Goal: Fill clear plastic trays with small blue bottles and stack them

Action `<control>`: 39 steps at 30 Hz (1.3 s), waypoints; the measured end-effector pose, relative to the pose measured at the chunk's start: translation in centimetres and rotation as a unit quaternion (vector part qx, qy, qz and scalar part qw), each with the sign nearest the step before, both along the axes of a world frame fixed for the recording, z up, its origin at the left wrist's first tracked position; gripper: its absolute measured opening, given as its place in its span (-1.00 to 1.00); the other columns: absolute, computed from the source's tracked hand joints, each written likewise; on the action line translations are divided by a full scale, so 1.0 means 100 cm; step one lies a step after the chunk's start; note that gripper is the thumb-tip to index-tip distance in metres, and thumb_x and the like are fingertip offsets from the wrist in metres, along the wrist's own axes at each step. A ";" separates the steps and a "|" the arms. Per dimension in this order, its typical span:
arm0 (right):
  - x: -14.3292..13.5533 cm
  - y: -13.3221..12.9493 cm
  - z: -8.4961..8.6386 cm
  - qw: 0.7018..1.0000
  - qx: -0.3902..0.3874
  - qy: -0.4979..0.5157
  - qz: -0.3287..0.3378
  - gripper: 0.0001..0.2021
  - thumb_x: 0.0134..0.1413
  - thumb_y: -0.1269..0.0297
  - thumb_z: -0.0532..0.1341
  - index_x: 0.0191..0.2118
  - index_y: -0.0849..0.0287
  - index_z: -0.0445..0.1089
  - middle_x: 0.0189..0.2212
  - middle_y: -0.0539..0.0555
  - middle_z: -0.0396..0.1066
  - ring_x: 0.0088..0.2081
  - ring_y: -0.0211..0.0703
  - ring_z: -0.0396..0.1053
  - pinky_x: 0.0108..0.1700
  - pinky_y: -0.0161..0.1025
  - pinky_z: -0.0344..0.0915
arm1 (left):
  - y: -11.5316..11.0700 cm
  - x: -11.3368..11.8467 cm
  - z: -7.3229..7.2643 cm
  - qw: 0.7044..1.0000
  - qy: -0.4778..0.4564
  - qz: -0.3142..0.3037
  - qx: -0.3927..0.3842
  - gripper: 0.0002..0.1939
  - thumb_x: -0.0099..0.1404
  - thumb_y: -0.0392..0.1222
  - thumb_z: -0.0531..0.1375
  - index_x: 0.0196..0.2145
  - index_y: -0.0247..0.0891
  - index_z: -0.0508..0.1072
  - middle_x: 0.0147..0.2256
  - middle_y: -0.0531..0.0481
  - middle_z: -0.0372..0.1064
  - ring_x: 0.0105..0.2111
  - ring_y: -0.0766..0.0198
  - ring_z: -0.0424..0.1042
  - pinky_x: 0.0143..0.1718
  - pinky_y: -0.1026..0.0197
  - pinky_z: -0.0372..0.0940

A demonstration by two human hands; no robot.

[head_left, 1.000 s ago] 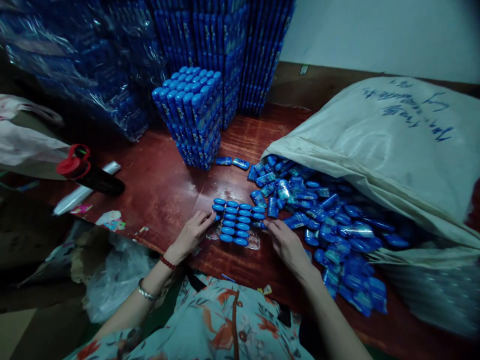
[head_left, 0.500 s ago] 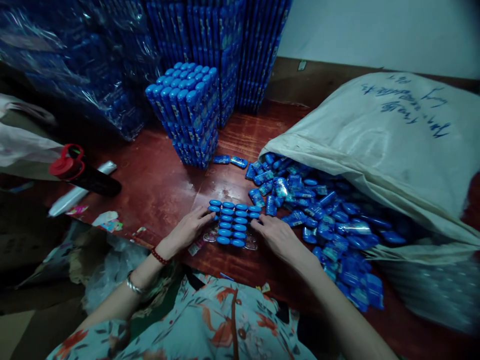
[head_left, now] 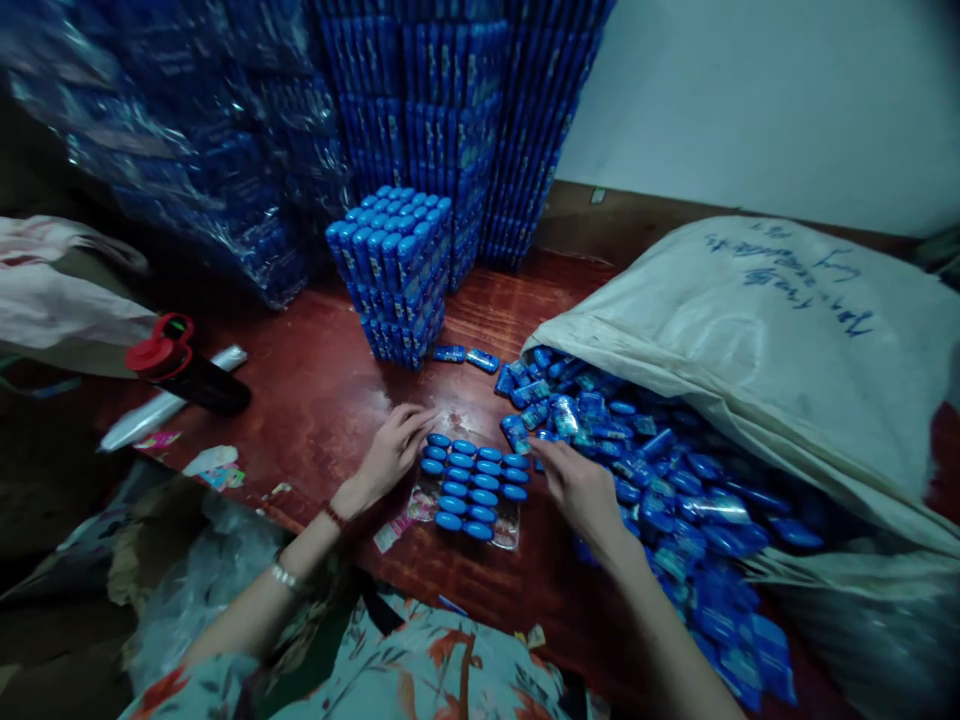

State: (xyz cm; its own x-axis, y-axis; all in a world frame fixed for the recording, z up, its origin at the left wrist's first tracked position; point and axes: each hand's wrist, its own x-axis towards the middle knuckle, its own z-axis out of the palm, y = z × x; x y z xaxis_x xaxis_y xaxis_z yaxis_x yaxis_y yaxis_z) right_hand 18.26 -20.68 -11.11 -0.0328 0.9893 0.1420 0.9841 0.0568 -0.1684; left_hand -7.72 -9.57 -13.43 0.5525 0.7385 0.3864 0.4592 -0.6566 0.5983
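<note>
A block of small blue packs (head_left: 466, 479) stands in rows on a clear plastic sheet (head_left: 507, 530), their rounded ends facing up. At its far left corner is my left hand (head_left: 395, 447), fingers stretched out and holding nothing. My right hand (head_left: 583, 492) lies to the right of the block, at the near edge of a loose pile of blue packs (head_left: 660, 460). Its fingers are extended, and the fingertips are beside a loose pack (head_left: 514, 433); whether they touch it I cannot tell.
A white sack (head_left: 720, 310) lies at the right, its mouth spilling packs onto the brown table (head_left: 315, 430). Behind the block rises a stack of blue packs (head_left: 394, 270), with taller stacks (head_left: 465, 120) beyond. At the left lies a black bottle with a red lid (head_left: 195, 370).
My left hand has come off the block's left side and moved slightly away from me. My right hand has left the block's right side for the loose packs. The view has tilted upward.
</note>
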 end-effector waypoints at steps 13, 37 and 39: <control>0.028 0.032 -0.009 0.988 -0.083 0.132 0.020 -0.75 0.13 0.28 0.10 -0.05 0.17 0.24 -0.14 0.17 0.34 -0.15 -0.07 0.36 -0.16 -0.18 0.28 | 0.104 0.095 0.006 0.932 0.357 0.045 -0.038 -0.64 0.28 -0.41 -0.07 0.02 -0.42 0.23 0.03 -0.43 0.13 -0.18 0.04 0.44 -0.23 0.05 0.33; -0.034 -0.037 0.014 0.972 -0.148 -0.054 0.176 -0.56 0.02 0.64 -0.01 -0.02 0.19 0.35 -0.21 0.18 0.41 -0.20 -0.12 0.40 -0.10 -0.14 0.28 | -0.091 -0.036 -0.029 0.982 -0.123 0.112 -0.093 -0.82 0.28 -0.27 0.10 -0.14 -0.22 0.34 -0.28 -0.01 0.39 -0.29 0.30 0.43 -0.23 0.24 0.36; -0.037 -0.034 0.017 0.968 -0.166 -0.064 0.177 -0.59 0.03 0.62 0.01 -0.02 0.20 0.35 -0.23 0.18 0.41 -0.22 -0.13 0.40 -0.13 -0.17 0.27 | -0.090 -0.033 -0.032 0.996 -0.069 0.042 -0.044 -0.75 0.31 -0.34 0.01 -0.07 -0.23 0.33 -0.24 -0.06 0.38 -0.25 0.29 0.41 -0.20 0.23 0.35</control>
